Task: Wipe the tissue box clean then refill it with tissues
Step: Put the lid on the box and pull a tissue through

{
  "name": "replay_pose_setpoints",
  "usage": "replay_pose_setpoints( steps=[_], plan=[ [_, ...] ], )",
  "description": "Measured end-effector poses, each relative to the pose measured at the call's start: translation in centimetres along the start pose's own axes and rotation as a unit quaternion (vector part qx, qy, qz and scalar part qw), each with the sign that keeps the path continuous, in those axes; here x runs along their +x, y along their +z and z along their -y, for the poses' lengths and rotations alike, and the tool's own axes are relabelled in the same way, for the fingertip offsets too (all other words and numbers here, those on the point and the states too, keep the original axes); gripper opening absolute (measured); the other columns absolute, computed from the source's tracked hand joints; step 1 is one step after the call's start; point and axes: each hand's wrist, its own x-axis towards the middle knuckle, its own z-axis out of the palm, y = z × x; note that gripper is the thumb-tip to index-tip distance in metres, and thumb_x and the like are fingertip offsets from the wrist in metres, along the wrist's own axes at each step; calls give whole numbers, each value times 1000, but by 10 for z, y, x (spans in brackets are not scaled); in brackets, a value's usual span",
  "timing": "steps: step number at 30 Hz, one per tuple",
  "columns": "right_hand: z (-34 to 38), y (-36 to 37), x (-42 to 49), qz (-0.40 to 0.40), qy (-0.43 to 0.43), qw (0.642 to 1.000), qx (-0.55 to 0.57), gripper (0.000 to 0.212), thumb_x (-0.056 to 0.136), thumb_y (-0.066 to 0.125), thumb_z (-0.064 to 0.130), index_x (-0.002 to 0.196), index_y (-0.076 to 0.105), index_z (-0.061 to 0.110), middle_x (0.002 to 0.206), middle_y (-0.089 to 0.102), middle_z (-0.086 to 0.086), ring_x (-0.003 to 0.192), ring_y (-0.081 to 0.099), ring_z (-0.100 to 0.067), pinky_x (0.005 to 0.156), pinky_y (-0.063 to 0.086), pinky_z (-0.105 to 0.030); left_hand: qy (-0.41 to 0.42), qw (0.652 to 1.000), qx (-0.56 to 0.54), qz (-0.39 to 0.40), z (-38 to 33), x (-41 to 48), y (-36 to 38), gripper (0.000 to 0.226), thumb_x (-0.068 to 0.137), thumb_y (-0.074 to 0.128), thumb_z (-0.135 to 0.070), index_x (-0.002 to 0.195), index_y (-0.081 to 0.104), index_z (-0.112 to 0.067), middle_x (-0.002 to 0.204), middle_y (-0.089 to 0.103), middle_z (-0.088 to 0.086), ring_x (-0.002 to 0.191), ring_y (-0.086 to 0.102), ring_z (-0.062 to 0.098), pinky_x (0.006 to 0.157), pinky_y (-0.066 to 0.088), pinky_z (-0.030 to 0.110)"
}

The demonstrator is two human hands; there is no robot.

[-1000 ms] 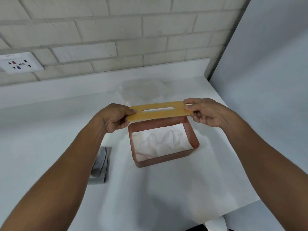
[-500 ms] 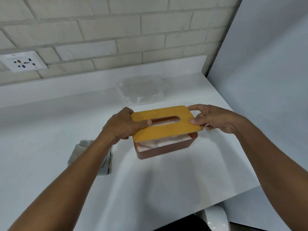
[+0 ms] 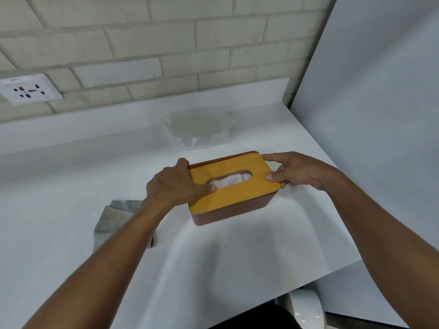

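A reddish-brown tissue box (image 3: 234, 210) stands on the white counter (image 3: 71, 186), with its yellow wooden lid (image 3: 237, 193) lying flat on top. White tissues (image 3: 231, 180) show through the lid's oval slot. My left hand (image 3: 175, 186) holds the lid's left end, thumb lying on top beside the slot. My right hand (image 3: 292, 172) pinches the lid's right end between thumb and fingers.
A grey cloth (image 3: 114, 219) lies on the counter left of the box, partly under my left forearm. An empty clear plastic wrapper (image 3: 197, 129) sits behind the box. A wall socket (image 3: 28, 90) is on the brick wall. A white panel (image 3: 368, 115) bounds the right side.
The lid, held in the air above the open box a second ago, has come down and now sits closed on the box. Both hands still hold its ends.
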Motion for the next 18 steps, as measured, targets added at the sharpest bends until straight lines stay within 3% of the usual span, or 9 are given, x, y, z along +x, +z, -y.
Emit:
replay_pose_setpoints(
  steps=[4,8,13,18],
  plan=[
    [1,3,5,-14,-12,1000,8,62,90,74,22,144,46,33,73,62,-1,63,60,-12,63,50,-21,-10,1000,-5,-24,-3,0,1,96,77,67,-85,147,42,-25,134,63,3,121,62,30,86,46,41],
    [-9,5,9,-17,-22,995,92,50,94,68,17,141,53,28,69,57,1,65,56,-13,68,51,-25,-3,996,47,-78,-9,1,0,79,85,64,-79,145,50,-29,132,63,3,121,63,29,86,45,41],
    [-18,4,11,-1,-22,984,175,41,96,65,15,135,59,28,79,61,-2,86,56,-20,76,53,-29,119,984,98,-86,-13,8,-6,71,89,66,-70,150,51,-37,149,50,3,139,45,31,109,42,51],
    [-19,1,10,-5,-23,977,212,39,97,63,12,134,61,25,80,62,0,85,58,-17,74,53,-28,181,972,125,-86,-18,15,-7,68,92,60,-71,152,51,-39,149,59,-4,138,48,29,109,40,49]
  ],
)
